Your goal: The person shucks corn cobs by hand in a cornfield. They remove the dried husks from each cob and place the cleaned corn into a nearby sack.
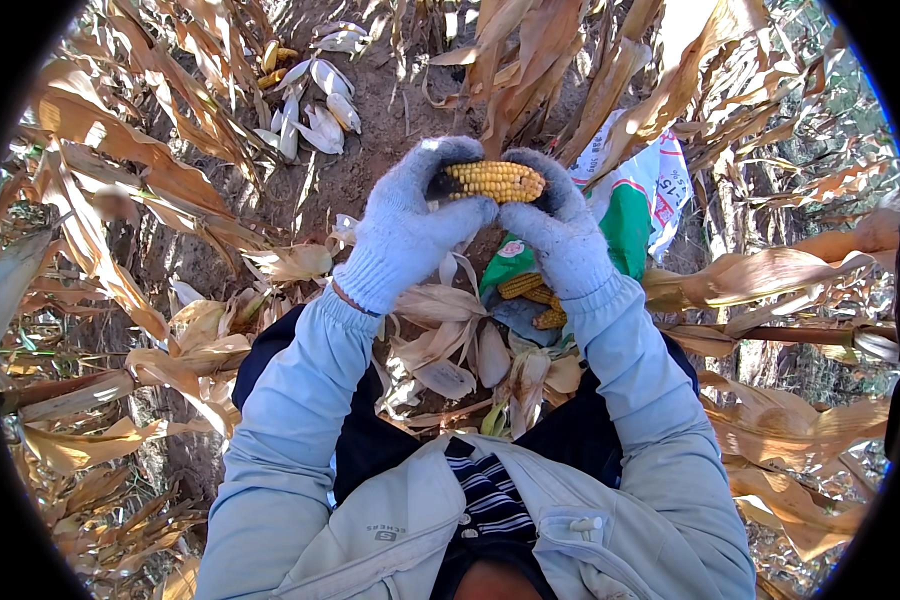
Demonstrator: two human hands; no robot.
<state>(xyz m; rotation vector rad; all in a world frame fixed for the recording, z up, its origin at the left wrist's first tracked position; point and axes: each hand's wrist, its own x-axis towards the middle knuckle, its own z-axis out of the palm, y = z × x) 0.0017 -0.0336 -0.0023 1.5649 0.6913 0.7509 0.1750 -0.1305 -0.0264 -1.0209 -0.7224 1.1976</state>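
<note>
A bare yellow corn cob (495, 181) lies level between my two gloved hands, its husk off. My left hand (415, 215), in a pale knitted glove, is closed round the cob's left end. At the other end my right hand (560, 220) grips it, with the thumb below and the fingers behind. Both thumbs meet just under the cob. Below my right wrist, a green and white sack (620, 225) lies with its mouth towards me. Several husked cobs (525, 290) show inside the sack's opening.
Loose dry husks (445, 335) cover the ground between my knees. Farther off, several cobs in pale husks (315, 110) lie on brown soil (390, 95), with a yellow cob (275, 62) beside them. Dry corn stalks and leaves (100, 135) stand on both sides; one stalk (780, 335) crosses at right.
</note>
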